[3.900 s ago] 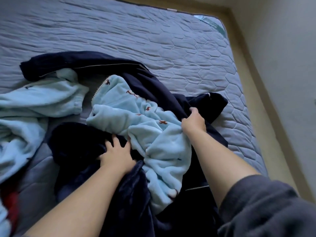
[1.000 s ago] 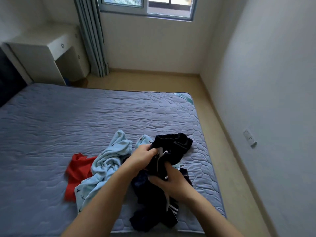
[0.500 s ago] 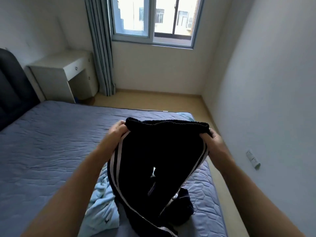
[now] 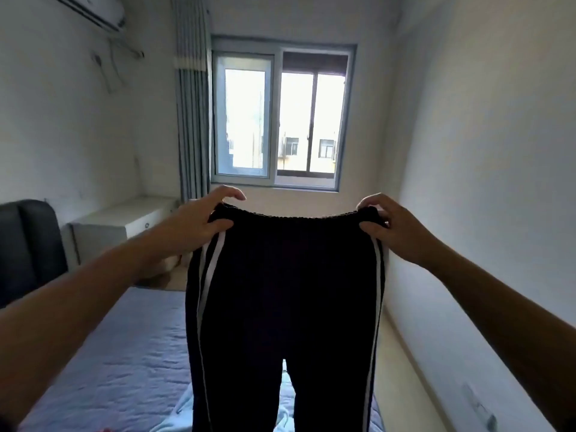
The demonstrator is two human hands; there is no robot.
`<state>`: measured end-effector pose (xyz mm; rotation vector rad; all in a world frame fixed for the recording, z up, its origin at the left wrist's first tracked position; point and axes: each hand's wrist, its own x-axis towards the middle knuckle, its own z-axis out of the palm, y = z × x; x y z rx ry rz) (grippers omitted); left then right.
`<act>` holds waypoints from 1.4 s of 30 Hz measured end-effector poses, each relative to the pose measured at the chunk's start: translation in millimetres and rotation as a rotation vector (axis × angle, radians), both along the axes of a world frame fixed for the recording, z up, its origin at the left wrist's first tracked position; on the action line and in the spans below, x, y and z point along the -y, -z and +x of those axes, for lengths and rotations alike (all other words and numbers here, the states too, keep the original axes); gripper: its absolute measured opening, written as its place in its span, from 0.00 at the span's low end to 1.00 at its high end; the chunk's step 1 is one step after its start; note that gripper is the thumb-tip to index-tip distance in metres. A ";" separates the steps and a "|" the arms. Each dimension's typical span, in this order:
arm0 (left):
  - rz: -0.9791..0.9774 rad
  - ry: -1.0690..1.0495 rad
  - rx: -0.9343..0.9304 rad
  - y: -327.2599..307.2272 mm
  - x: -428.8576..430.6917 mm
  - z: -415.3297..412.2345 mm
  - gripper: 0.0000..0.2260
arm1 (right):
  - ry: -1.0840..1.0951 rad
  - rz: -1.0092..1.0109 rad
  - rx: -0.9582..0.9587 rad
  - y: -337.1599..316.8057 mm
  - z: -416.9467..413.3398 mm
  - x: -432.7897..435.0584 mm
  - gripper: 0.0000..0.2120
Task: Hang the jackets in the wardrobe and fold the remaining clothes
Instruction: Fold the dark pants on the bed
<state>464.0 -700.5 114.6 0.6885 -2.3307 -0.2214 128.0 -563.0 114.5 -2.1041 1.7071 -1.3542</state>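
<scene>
Black fabric with white side stripes filled the middle of the view: a pair of track trousers (image 4: pixel 285 291) hung upright in the air, held by the elastic waistband, which was stretched level between two hands. The left hand (image 4: pixel 202 221) pinched the left end of the waistband, thumb on the front of the cloth and fingers curled over the top edge. The right hand (image 4: pixel 392 229) gripped the right end the same way. Both forearms were bare and reached forward. The two legs hung straight down, parted by a gap low in the view, and their lower ends ran out of the bottom of the picture, so whether they touched the bed could not be told.

Below and behind the trousers lay the bed (image 4: pixel 124 353) with a grey-blue quilted cover. A light blue garment (image 4: pixel 184 413) lay crumpled on it just behind the trouser legs. A dark padded headboard (image 4: pixel 28 244) stood at the left, with a white drawer unit (image 4: pixel 118 222) beside it against the wall. A window (image 4: pixel 280 120) took up the far wall, with a grey-blue curtain (image 4: pixel 191 120) gathered at its left side. An air conditioner (image 4: pixel 93 12) was mounted high on the left wall, and a socket (image 4: pixel 480 410) sat low on the right wall.
</scene>
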 end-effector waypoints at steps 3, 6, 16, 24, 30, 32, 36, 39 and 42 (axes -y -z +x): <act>-0.133 0.023 0.177 -62.7 -9.2 -1.4 0.14 | -0.078 0.031 -0.286 -61.9 -16.7 -13.9 0.13; -0.295 -0.022 0.298 -96.4 -18.5 -5.2 0.16 | -0.072 0.105 -0.491 -97.3 -30.4 -25.3 0.11; -0.288 -0.187 0.283 -101.2 -25.4 -6.2 0.12 | 0.050 0.202 -0.669 -111.9 -69.2 -49.0 0.14; -0.262 -0.232 0.280 -90.6 -40.4 -25.4 0.12 | -0.042 0.074 -0.500 -93.3 -52.2 -47.6 0.17; 0.180 -0.105 -0.145 -81.6 -46.8 -34.0 0.09 | -0.174 0.246 0.155 -86.6 -43.9 -51.1 0.18; 0.412 -0.034 -0.238 -82.9 -51.8 -35.7 0.15 | -0.251 0.375 0.268 -90.2 -40.2 -53.4 0.21; 0.595 -0.221 -0.221 -95.0 -54.3 -41.2 0.23 | -0.143 0.469 0.375 -94.0 -31.5 -47.1 0.16; 0.486 -0.490 -0.203 -95.9 -59.0 -60.5 0.15 | 0.028 0.404 0.456 -87.2 -9.2 -31.7 0.12; 0.590 -0.468 -0.282 -92.7 -68.4 -82.5 0.10 | 0.105 0.243 0.621 -74.8 23.0 -11.8 0.13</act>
